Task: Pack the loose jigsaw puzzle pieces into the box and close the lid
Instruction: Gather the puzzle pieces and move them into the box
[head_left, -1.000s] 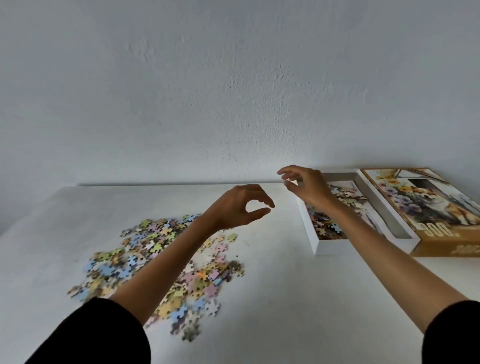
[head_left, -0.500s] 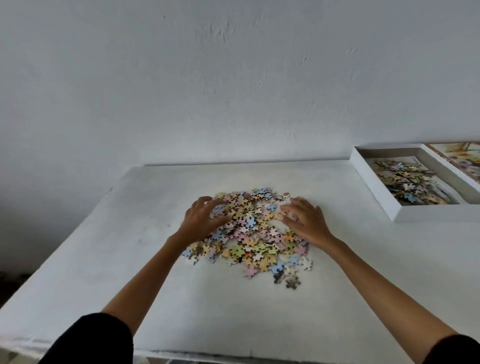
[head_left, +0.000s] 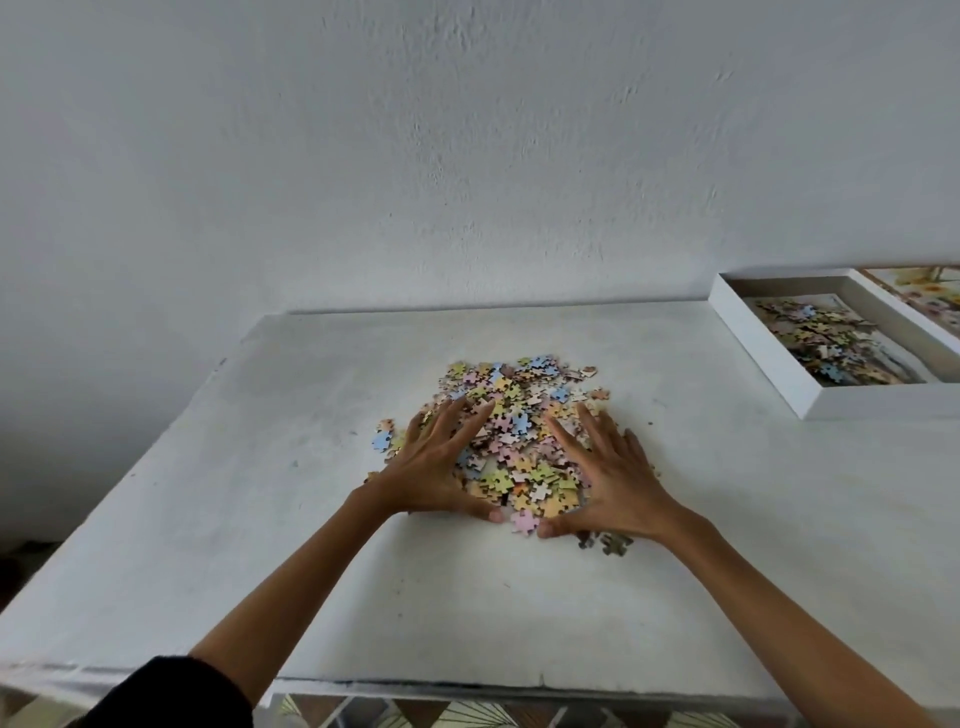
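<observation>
We had both hands flat on the loose heap of puzzle pieces, the left hand on its left flank and the right hand on its right flank, fingers spread and angled toward each other, thumbs nearly meeting at the near edge. Neither hand pinched anything; the palms cupped the heap from the near side, ready, we judged, to squeeze it into a scoop. The open box lay well apart to the far right, its long axis running from the near right corner away toward the far wall, with a layer of pieces already inside. Our right hand was the nearer to it, so the carry would go rightward and away from us. The lid showed only as a sliver beyond the box at the right edge. A few stray pieces sat just near of the right hand, outside the cupped area, and some lay left of the left hand. The white table was bare between heap and box, and a plain white wall stood behind.
</observation>
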